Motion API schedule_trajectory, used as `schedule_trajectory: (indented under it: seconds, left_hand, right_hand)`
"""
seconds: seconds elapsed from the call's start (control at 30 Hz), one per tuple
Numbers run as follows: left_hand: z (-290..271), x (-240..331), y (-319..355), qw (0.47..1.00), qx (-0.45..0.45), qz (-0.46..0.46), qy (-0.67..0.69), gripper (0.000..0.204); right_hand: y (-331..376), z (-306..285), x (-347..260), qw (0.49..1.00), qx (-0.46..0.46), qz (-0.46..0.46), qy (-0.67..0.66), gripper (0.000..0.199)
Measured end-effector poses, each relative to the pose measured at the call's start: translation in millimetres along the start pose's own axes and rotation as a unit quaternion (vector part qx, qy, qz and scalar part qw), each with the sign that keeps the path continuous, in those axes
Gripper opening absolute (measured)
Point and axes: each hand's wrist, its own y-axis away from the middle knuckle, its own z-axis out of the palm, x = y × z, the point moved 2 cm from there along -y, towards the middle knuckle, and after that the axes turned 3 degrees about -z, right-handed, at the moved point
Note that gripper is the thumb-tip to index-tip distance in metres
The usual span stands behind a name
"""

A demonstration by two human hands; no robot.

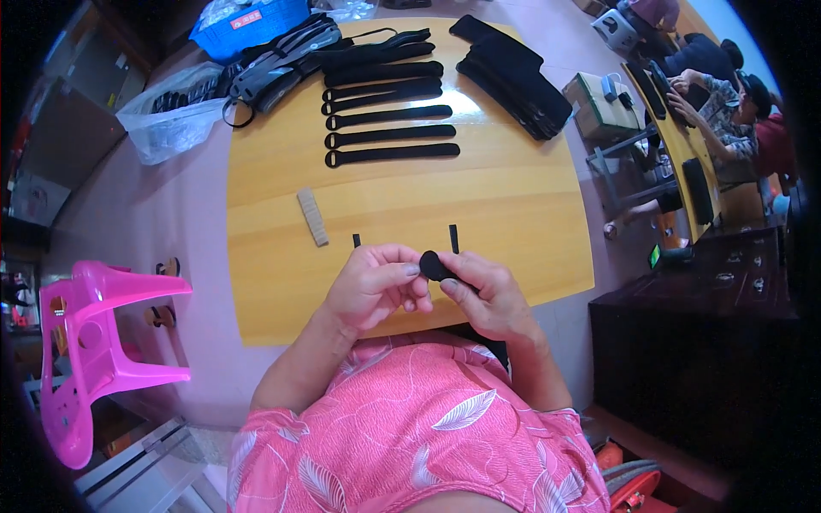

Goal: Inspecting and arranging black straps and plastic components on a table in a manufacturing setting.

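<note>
Between the two hands, just past the near edge of the table [530, 197], I see a small black piece [433, 266] with a rounded end. The right hand [492, 295] grips it between thumb and forefinger; I take this as the steadying side. The left hand [376, 286] pinches its left rim with thumb and forefinger, other fingers loosely curled, probably so they don't block the fingertips. I cannot tell how much more of the piece the right palm hides. Just beyond each hand stands one dark stub [357, 240], partly covered, purpose unclear to me. Ahead and left of the left hand lies a tan ribbed strip [312, 217], near enough for an easy reach. Farther ahead, looped black straps [392, 155] lie in a row, loops all leftward, likely for order; beyond the right hand, black panels [513, 81] lie overlapped, perhaps to save room.
</note>
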Motion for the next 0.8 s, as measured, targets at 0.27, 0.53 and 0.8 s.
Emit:
schedule_trajectory:
  seconds: [0.27,0.53,0.8]
  left_hand:
    - [-2,-11,4,0.995,0.058,0.010,-0.078,0.008]
    - [19,-14,12,0.950,0.098,0.087,-0.285,0.008]
    - [13,-25,6,0.782,0.098,0.253,-0.561,0.003]
  right_hand:
    - [-8,-3,-27,0.951,0.123,-0.091,0.268,0.030]
    - [-9,-2,-21,0.989,0.018,0.148,0.005,0.018]
    - [-7,8,7,0.988,-0.009,0.149,-0.030,0.021]
